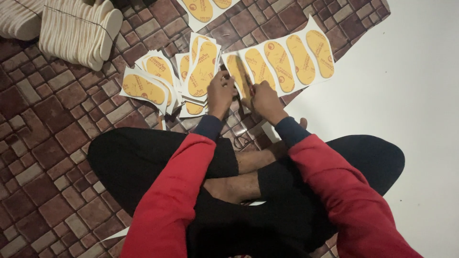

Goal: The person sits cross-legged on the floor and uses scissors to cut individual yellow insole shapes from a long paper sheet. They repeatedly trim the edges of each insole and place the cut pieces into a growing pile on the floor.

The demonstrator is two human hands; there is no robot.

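**Two hands on a sheet of yellow sole shapes**

I look down and see both hands close together at the near left end of a white sheet (279, 59). The left hand (220, 94) is curled shut and pinches the sheet's left edge. The right hand (264, 99) is closed around something thin with a red part. It is too small for me to name it. It touches the sheet at the first yellow shape.

The sheet lies flat on the brick-pattern floor (52, 148). It slants up and to the right. Its right end almost reaches the big white board (406, 95) on the right side. There is open room over that board. There is also bare floor on the left, below the pile.

Just left of the hands is a messy pile of cut pieces (165, 79), each white with one yellow sole shape. The pile is touching the left hand, or very near it. A stack of pale foam soles (79, 33) stands at the top left, well apart from the hands. Another sheet (203, 9) peeks in at the top edge.

The sheet in hand has five long yellow sole shapes side by side, each with a small red round mark. My crossed legs are right under the hands, so there is little room close to me.
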